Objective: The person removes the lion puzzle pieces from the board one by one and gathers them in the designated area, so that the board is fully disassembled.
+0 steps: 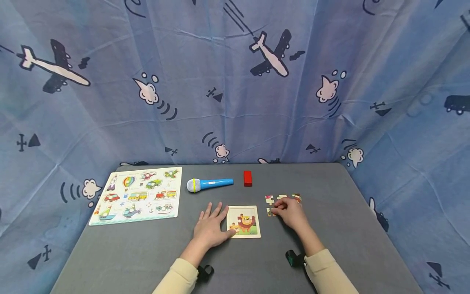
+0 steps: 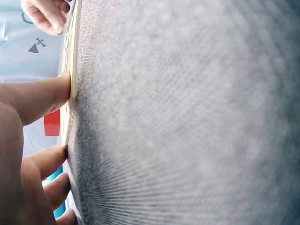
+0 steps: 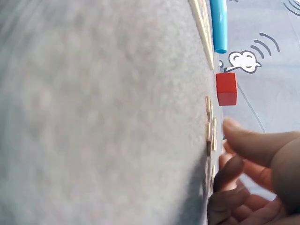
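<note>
A square wooden jigsaw puzzle (image 1: pixel 243 222) with a lion picture lies on the table, partly filled with pieces. My left hand (image 1: pixel 210 229) lies beside it, fingers spread on the table and thumb on the frame's left edge. In the left wrist view, the left thumb (image 2: pixel 47 93) presses against that edge. To the right of the frame, my right hand (image 1: pixel 291 213) hovers low over loose puzzle pieces (image 1: pixel 269 199). In the right wrist view, the right thumb (image 3: pixel 251 143) stands apart from the bent fingers. No piece shows between them; some pieces are hidden behind the hand.
Behind the puzzle lie a blue toy microphone (image 1: pixel 214 183) and a red block (image 1: pixel 247 178). A vehicle picture board (image 1: pixel 137 196) occupies the left of the grey table (image 1: pixel 352 245). A patterned blue curtain (image 1: pixel 235 102) hangs behind.
</note>
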A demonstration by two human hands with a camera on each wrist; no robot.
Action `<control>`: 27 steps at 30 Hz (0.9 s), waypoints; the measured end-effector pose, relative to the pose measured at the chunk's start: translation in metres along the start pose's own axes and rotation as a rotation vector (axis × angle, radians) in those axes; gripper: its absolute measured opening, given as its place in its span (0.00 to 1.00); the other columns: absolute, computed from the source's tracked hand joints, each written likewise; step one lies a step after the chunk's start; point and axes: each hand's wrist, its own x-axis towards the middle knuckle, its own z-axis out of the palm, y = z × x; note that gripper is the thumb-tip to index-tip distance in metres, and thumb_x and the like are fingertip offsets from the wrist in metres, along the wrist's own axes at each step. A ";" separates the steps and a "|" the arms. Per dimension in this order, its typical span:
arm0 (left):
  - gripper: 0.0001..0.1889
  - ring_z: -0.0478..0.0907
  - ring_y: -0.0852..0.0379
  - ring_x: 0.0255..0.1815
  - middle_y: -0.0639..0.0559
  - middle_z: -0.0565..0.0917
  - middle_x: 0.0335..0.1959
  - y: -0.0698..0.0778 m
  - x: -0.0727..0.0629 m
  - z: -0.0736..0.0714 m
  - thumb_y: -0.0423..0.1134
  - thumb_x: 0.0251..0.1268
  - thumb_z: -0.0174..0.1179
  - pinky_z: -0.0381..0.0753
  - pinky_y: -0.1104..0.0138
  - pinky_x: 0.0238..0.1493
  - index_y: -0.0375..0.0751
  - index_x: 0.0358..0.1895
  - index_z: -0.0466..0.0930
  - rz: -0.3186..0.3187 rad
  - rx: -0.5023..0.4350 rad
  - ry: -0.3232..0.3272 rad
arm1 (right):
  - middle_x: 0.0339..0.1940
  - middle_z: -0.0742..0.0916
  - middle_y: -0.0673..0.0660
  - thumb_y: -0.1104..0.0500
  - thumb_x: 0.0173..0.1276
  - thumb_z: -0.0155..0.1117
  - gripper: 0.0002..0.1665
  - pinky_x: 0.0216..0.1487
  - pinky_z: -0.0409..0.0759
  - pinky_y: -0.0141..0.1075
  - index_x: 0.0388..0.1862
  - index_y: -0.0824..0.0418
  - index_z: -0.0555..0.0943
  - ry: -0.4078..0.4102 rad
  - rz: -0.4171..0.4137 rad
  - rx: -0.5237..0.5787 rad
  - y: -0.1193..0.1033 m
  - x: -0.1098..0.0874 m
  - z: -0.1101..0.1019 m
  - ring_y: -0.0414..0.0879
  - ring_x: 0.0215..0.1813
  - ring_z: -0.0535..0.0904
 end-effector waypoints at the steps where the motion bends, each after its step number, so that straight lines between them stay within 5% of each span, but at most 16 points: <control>1: 0.46 0.45 0.38 0.84 0.48 0.59 0.81 0.000 0.000 0.000 0.67 0.59 0.64 0.49 0.41 0.79 0.51 0.78 0.63 0.000 0.001 0.000 | 0.28 0.86 0.51 0.57 0.61 0.77 0.10 0.39 0.76 0.38 0.36 0.60 0.85 -0.001 -0.001 0.008 -0.002 0.000 -0.001 0.41 0.31 0.79; 11: 0.46 0.45 0.38 0.83 0.47 0.59 0.81 0.000 -0.001 0.001 0.66 0.59 0.64 0.49 0.41 0.79 0.51 0.78 0.63 0.003 -0.001 0.010 | 0.33 0.87 0.54 0.58 0.63 0.75 0.14 0.30 0.75 0.34 0.44 0.63 0.86 -0.008 -0.021 0.073 -0.035 -0.007 -0.012 0.43 0.30 0.77; 27: 0.46 0.45 0.38 0.83 0.48 0.59 0.81 0.000 0.000 0.002 0.66 0.59 0.64 0.49 0.41 0.79 0.51 0.78 0.63 0.003 0.001 0.016 | 0.35 0.87 0.51 0.58 0.63 0.75 0.15 0.30 0.75 0.35 0.47 0.62 0.86 -0.079 -0.074 0.119 -0.071 -0.020 -0.005 0.44 0.30 0.75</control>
